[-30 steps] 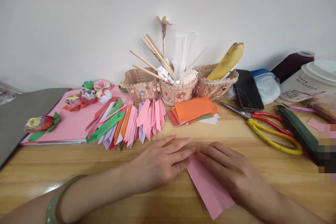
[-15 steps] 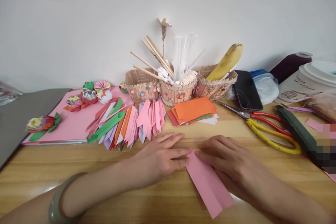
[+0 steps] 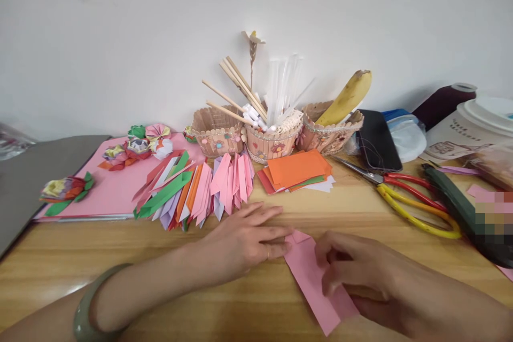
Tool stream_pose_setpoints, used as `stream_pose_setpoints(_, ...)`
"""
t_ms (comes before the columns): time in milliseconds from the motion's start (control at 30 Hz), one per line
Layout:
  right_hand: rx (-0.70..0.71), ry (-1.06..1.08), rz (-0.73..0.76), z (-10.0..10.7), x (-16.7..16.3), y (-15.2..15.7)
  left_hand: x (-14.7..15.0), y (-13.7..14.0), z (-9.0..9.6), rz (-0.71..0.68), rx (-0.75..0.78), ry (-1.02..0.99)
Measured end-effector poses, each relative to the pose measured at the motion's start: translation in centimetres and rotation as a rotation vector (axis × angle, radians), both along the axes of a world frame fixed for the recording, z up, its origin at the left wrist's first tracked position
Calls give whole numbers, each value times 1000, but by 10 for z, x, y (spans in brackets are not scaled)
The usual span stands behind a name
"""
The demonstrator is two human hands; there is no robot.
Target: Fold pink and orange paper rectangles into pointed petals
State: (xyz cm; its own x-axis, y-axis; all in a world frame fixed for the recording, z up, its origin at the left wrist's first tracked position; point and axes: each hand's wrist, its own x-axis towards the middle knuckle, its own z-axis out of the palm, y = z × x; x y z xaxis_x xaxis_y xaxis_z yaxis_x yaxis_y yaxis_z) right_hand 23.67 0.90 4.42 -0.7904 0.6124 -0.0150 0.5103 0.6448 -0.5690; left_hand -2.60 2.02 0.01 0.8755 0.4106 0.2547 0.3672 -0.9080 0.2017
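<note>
A pink rectangular strip of paper [image 3: 310,283] lies slantwise on the table, with a small folded corner at its far end and a crease running along its length. My left hand [image 3: 252,240] rests flat with fingers stretched out, its fingertips pressing the paper's far left edge. Over the right side of the strip is my right hand [image 3: 360,272], its fingers bent and apart, with nothing visible between them. Whether those fingertips touch the paper I cannot tell.
Folded paper pieces [image 3: 196,192] stand in a row, with stacked orange paper [image 3: 298,168] beside them. Behind are decorated baskets [image 3: 274,144]. Scissors [image 3: 417,203], a phone [image 3: 379,141] and a dark green tool [image 3: 452,197] lie right. Paper flowers [image 3: 138,147] sit left on pink sheets [image 3: 108,192].
My right hand has moved back toward me from the paper's far end, its fingers curling and uncovering a folded corner. The left hand stays in place.
</note>
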Motion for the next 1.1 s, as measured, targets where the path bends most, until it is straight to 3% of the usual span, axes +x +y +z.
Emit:
stream_pose_setpoints(133,-63,67,132,-8,-10,-1,2,-5,2,65,147,-4)
stream_pose_setpoints(300,230,86,-48,-23,-14,-2,15,-17,4,85,225,-231)
stream_pose_setpoints(433,331,73,-62,-28,-12,-2,22,-21,1,40,196,-226)
stream_pose_setpoints(733,222,-17,22,-7,-7,3,19,-22,-3,74,159,-174)
stream_pose_setpoints(1100,220,42,70,-14,-7,3,18,-19,3,35,137,-143)
